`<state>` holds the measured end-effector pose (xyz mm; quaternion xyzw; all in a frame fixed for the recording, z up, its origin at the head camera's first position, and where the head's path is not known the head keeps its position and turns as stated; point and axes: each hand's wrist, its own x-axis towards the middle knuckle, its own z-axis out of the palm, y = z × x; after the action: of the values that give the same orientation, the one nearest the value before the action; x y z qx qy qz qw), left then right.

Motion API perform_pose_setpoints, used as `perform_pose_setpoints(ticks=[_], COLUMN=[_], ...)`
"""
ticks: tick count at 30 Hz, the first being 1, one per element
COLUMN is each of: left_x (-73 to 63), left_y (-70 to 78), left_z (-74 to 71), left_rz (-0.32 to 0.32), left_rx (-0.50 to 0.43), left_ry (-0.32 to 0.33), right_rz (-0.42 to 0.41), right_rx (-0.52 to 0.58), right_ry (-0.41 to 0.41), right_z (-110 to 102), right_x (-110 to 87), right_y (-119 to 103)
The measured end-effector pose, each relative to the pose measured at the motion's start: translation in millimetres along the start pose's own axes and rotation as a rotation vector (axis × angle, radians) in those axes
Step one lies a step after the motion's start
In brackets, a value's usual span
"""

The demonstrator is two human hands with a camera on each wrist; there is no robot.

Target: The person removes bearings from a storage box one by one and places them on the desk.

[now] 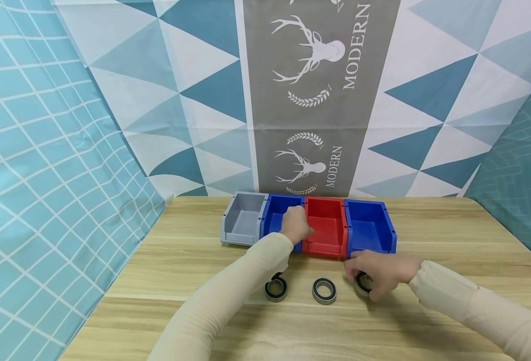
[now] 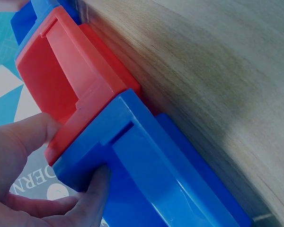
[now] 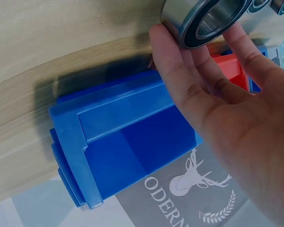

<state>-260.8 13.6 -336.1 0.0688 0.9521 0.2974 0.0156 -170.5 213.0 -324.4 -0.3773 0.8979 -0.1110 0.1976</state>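
Observation:
My left hand [image 1: 296, 224] reaches to the bins, over the front of the left blue bin [image 2: 132, 165]. In the left wrist view its thumb lies against the wall of the red bin [image 2: 71, 66] and a fingertip is inside the blue bin, so the hand pinches their adjoining walls. My right hand [image 1: 378, 271] is in front of the right blue bin [image 1: 368, 230]. Its thumb and fingers grip a ball bearing [image 3: 180, 23], a steel ring with a black seal, by its outer rim; the hand partly hides it in the head view.
A grey bin [image 1: 243, 238] stands at the row's left end. Two more bearings lie on the wooden table [image 1: 319, 331], one bearing [image 1: 324, 301] in the middle and another bearing [image 1: 276, 298] beside the left sleeve. A patterned cloth [image 1: 211, 100] hangs behind the table.

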Motion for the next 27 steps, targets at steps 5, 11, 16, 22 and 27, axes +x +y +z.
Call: perform_pose_setpoints(ticks=[5, 11, 16, 22, 27], left_x=[-0.3, -1.1, -0.7, -0.5, -0.9], left_y=[-0.1, 0.4, 0.2, -0.2, 0.4], left_z=[1.2, 0.3, 1.1, 1.8, 0.7], left_rz=[-0.002, -0.003, -0.005, 0.0, -0.002], left_rx=[-0.007, -0.019, -0.02, -0.014, -0.01], left_ry=[0.0, 0.001, 0.003, 0.01, 0.008], right_rz=[-0.002, -0.043, -0.028, -0.023, -0.004], right_rx=[0.008, -0.006, 0.025, 0.041, 0.054], right_ry=[-0.005, 0.011, -0.006, 0.004, -0.003], right_z=[5.1, 10.4, 14.0, 17.5, 17.5], right_x=[-0.5, -1.3, -2.5, -3.7, -4.1], right_y=[2.4, 5.8, 7.0, 7.2, 5.7])
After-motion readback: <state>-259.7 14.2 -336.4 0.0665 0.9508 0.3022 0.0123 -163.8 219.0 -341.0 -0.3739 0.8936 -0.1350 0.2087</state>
